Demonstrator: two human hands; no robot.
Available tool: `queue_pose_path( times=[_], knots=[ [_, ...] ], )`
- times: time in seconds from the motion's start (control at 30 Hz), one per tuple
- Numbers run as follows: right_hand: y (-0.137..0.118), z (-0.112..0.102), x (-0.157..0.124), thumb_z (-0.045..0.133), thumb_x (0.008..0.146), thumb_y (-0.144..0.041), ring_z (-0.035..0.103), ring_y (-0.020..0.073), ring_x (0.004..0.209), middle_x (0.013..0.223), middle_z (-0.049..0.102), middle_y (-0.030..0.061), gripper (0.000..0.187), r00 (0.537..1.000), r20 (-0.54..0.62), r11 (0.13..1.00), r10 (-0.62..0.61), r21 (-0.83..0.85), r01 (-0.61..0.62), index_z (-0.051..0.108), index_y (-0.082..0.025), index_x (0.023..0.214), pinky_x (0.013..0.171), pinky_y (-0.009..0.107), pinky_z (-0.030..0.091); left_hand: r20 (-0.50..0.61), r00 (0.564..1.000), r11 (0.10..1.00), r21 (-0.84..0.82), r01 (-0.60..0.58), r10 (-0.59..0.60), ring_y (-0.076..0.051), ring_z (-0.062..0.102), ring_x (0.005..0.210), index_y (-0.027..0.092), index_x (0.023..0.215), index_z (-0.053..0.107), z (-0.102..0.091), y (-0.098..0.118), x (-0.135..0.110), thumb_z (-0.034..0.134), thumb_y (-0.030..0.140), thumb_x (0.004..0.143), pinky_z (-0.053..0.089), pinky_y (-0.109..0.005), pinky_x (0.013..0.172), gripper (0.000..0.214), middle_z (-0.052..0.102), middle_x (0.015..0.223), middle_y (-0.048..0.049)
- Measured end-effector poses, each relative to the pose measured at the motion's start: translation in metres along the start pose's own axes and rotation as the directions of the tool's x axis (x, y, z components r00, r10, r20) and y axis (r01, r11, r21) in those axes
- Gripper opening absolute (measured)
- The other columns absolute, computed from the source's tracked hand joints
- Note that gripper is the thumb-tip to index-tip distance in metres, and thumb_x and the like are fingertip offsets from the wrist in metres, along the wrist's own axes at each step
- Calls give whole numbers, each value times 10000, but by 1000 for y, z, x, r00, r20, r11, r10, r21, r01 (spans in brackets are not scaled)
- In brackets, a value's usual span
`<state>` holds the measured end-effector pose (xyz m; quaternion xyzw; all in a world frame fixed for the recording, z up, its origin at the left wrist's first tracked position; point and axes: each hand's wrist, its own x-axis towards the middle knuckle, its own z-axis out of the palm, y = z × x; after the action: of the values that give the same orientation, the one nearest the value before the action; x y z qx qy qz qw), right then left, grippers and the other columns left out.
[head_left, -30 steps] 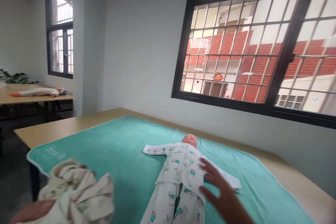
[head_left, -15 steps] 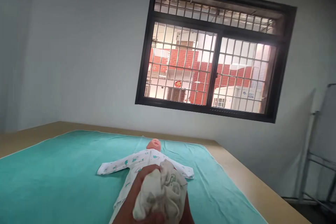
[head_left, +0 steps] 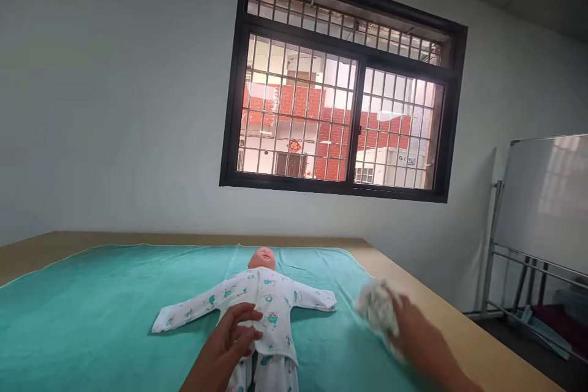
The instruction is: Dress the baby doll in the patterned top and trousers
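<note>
— While the left hand (head_left: 232, 334) rests with its fingers (head_left: 245, 318) spread loose on the doll's chest, gripping nothing, what is the right one doing?

— The right hand (head_left: 408, 334) has its fingers curled round a crumpled cream cloth (head_left: 379, 311), holding it low over the teal blanket (head_left: 92, 312), off the doll's arm. It is blurred, so I cannot tell whether the bundle touches the blanket.

— Where does the baby doll (head_left: 257, 309) lie from each hand?

— From the left fingers it is directly under them and runs on toward twelve o'clock, head farthest away. From the right hand it lies at about nine o'clock, near but apart. The left hand is clearly the nearer; it is touching the printed white suit.

— And the long axis?

— Head at twelve, legs toward six, running out of view at the bottom edge. The sleeves stretch flat toward nine and three, and the three o'clock cuff ends just short of the cloth.

— Around that?

— The blanket covers most of a wooden desk (head_left: 432, 294). Beyond, a barred window (head_left: 342, 110) at twelve, and a whiteboard (head_left: 542, 196) on a stand at two o'clock.
</note>
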<state>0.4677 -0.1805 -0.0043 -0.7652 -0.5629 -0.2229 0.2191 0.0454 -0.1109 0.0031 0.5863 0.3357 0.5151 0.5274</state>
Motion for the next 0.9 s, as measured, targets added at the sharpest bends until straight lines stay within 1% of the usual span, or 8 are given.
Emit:
queue_pose_path(
  times=[0.1, 0.17, 0.27, 0.4, 0.5, 0.6, 0.77, 0.9],
  knots=[
    [12, 65, -31, 489, 771, -349, 595, 383, 1140, 1362, 560, 112, 698, 986, 163, 998, 26, -66, -16, 385, -327, 1460, 840, 504, 518, -32, 999, 999, 52, -4, 6, -232, 682, 850, 219, 1059, 629, -16, -15, 11, 645, 646, 722, 531, -320, 716, 545, 707, 1056, -95],
    [19, 87, -39, 447, 791, -362, 564, 404, 1188, 1389, 538, 120, 715, 983, 171, 996, 60, -81, -47, 331, -314, 1494, 872, 549, 495, -52, 998, 992, 125, -12, 18, -243, 683, 878, 206, 1020, 650, -29, -19, 22, 632, 625, 732, 533, -329, 753, 508, 722, 1008, -91],
    [31, 88, -31, 469, 787, -406, 510, 414, 1260, 1437, 500, 130, 733, 980, 193, 996, 37, -86, -21, 328, -312, 1499, 908, 566, 478, -62, 996, 966, 253, -49, 67, -267, 661, 1010, 206, 1006, 677, -46, -20, 42, 592, 545, 778, 522, -353, 863, 417, 725, 1059, -81],
    [19, 54, 3, 604, 699, -530, 279, 438, 1415, 1538, 356, 157, 872, 982, 188, 989, -32, -133, 58, 366, -249, 1489, 1044, 643, 340, -44, 993, 914, 396, -85, 112, -264, 640, 1072, 199, 1025, 681, -53, -25, 76, 509, 442, 822, 503, -363, 915, 361, 705, 1137, -79],
    [-38, 23, 22, 557, 761, -618, 207, 387, 1456, 1564, 313, 135, 849, 990, 80, 993, -115, 29, 114, 362, -222, 1487, 1119, 607, 275, -26, 986, 871, 473, -132, 163, -254, 644, 1051, 179, 1011, 686, -47, -35, 108, 462, 349, 827, 490, -374, 933, 336, 707, 1119, -91],
    [-126, 11, 30, 425, 905, -560, 414, 277, 1373, 1508, 425, 81, 640, 982, 71, 895, -175, 426, 128, 365, -265, 1469, 1095, 457, 397, -13, 977, 843, 508, -178, 214, -274, 626, 1063, 165, 974, 702, -37, -45, 141, 465, 280, 800, 456, -415, 969, 315, 710, 1093, -105],
    [-255, 51, 57, 451, 933, -429, 644, 196, 950, 1139, 670, 73, 341, 975, 65, 670, -213, 736, 97, 607, -228, 1162, 795, 307, 524, 25, 968, 854, 464, -234, 252, -250, 622, 1079, 185, 976, 719, -24, -61, 178, 470, 215, 777, 435, -376, 1000, 320, 723, 1095, -76],
    [-300, 93, 97, 527, 885, -446, 624, 199, 803, 909, 693, 71, 289, 970, 155, 815, -187, 575, 65, 663, -196, 936, 698, 291, 435, 31, 972, 873, 435, -221, 231, -213, 649, 1036, 186, 1022, 701, -28, -75, 185, 451, 220, 803, 473, -317, 939, 334, 727, 1103, -71]
  ],
)
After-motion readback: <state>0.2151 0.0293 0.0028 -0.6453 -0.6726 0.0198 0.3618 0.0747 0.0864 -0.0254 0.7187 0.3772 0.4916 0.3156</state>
